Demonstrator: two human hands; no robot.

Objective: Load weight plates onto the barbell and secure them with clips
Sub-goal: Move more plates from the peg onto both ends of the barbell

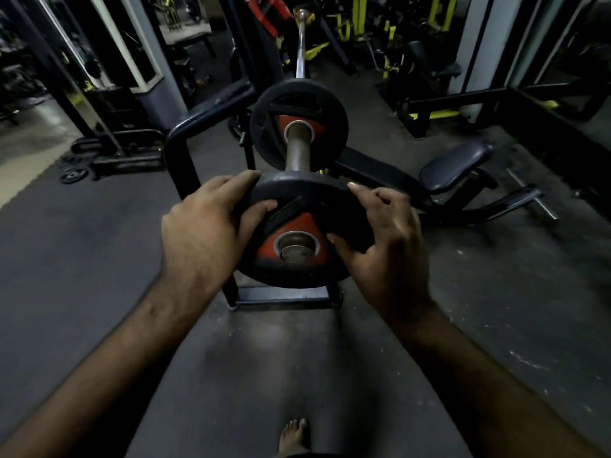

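1. Near weight plate (297, 206), black with a red hub, at frame centre, its bore around the end of the barbell sleeve (296, 150); sleeve tip visible inside the hole.
2. Left hand (205, 226) at the plate's 9 o'clock edge, gripping it: fingers curled over the upper rim, thumb pressed on the near face.
3. Right hand (386, 233) at the 3 o'clock edge, also gripping: index finger stretched along the top rim, thumb on the face beside the hub, remaining fingers bent and blurred, their contact hard to make out.
4. Second weight plate (299, 123) further along the sleeve, toward 12 o'clock, apart from the near plate with bare sleeve between; its lower edge hidden behind the near plate.
5. Barbell shaft (300, 44) running away to 12 o'clock, far end lost in dark clutter.
6. Rack frame (185, 150) at 9 to 10 o'clock of the plates, its base partly hidden under the near plate.
7. Padded bench (456, 166) at 2 o'clock, part of its frame covered by the right hand.
8. Small loose plates (73, 175) on the floor at 9 o'clock, too dim to read.
9. Bare foot (294, 436) at 6 o'clock, cut off by the bottom edge.
10. Yellow-and-black machines in the background, blurred and dark.
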